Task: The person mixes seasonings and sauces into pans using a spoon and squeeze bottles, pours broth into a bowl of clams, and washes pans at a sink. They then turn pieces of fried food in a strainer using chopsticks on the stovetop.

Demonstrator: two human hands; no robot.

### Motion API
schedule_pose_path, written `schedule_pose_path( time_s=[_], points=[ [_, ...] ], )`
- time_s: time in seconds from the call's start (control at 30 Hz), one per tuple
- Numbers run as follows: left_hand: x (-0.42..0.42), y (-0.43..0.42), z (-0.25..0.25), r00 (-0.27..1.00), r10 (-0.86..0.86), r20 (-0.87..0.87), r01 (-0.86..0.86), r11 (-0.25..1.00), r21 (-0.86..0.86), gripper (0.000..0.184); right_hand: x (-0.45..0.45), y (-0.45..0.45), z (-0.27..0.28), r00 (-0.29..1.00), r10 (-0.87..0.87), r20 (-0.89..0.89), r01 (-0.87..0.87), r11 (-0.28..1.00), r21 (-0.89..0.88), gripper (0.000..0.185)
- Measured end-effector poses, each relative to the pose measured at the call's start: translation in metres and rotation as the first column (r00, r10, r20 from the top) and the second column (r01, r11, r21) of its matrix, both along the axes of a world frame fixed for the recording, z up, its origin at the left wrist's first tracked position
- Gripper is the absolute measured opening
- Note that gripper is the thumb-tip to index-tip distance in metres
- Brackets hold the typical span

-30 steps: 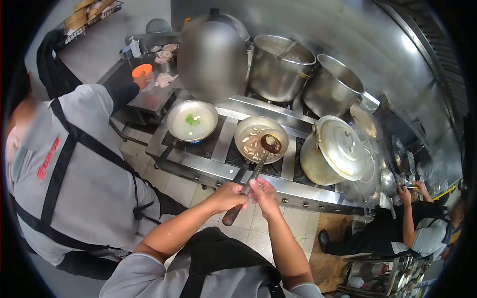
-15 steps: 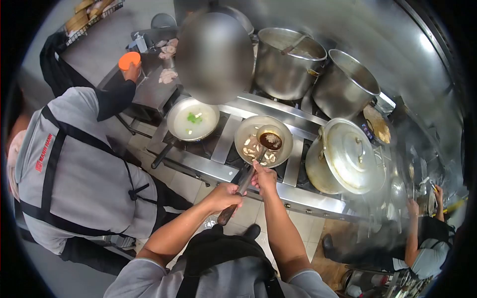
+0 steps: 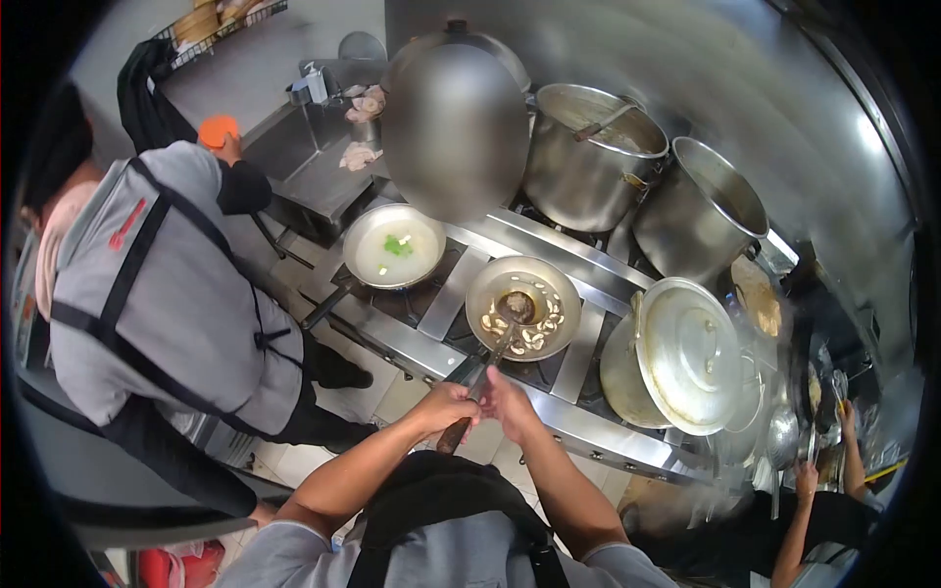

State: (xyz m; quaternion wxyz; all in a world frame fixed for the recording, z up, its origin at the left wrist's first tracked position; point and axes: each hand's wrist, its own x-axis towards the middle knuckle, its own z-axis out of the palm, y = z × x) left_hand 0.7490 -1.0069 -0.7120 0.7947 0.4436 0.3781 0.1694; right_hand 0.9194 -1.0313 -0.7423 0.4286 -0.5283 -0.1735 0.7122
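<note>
A frying pan (image 3: 477, 331) sits on the stove in front of me, holding pale sliced pieces (image 3: 534, 338) in thin liquid. The bowl of a ladle (image 3: 517, 307) rests low in it, with brown liquid inside. My left hand (image 3: 443, 408) is closed round the pan's dark handle. Beside it, my right hand (image 3: 510, 408) is at the ladle's long handle, index finger pointing along it; its other fingers are partly hidden. The ladle's wooden end sticks out below my left hand.
Left of my pan, a second pan (image 3: 417, 267) holds white liquid and green bits. A lidded pot (image 3: 696, 353) stands right; two tall stockpots (image 3: 588, 171) (image 3: 691, 230) stand behind. A co-worker (image 3: 186, 284) at left holds an orange bowl (image 3: 219, 130). Another person's arm (image 3: 799, 519) is at lower right.
The ladle's bowl has come down and towards me within the pan. My right hand has drawn back along the handle towards my left. The co-worker's orange bowl has shifted left.
</note>
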Motion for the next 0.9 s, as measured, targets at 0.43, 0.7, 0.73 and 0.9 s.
schedule_pose_path(
  time_s=[0.43, 0.7, 0.73, 0.9],
  points=[
    [-0.02, 0.015, -0.031, 0.956, 0.165, -0.242, 0.009, 0.808, 0.589, 0.027, 0.025, -0.05, 0.007, 0.847, -0.137, 0.514, 0.104, 0.99, 0.094, 0.013],
    [-0.071, 0.039, -0.135, 0.815, 0.336, -0.472, 0.061, 0.76, 0.647, 0.034, 0.021, -0.08, -0.021, 0.374, -0.096, 0.922, -0.09, 0.986, 0.14, 0.014],
    [-0.073, 0.04, -0.146, 0.849, 0.236, -0.472, 0.101, 0.806, 0.584, 0.034, 0.013, -0.08, -0.021, 0.311, -0.105, 0.945, -0.059, 0.99, 0.129, 0.015],
    [-0.08, 0.038, -0.127, 0.929, -0.09, -0.359, 0.174, 0.963, 0.208, 0.028, -0.02, -0.066, -0.007, 0.853, -0.31, 0.42, 0.302, 0.949, 0.088, 0.012]
  ],
)
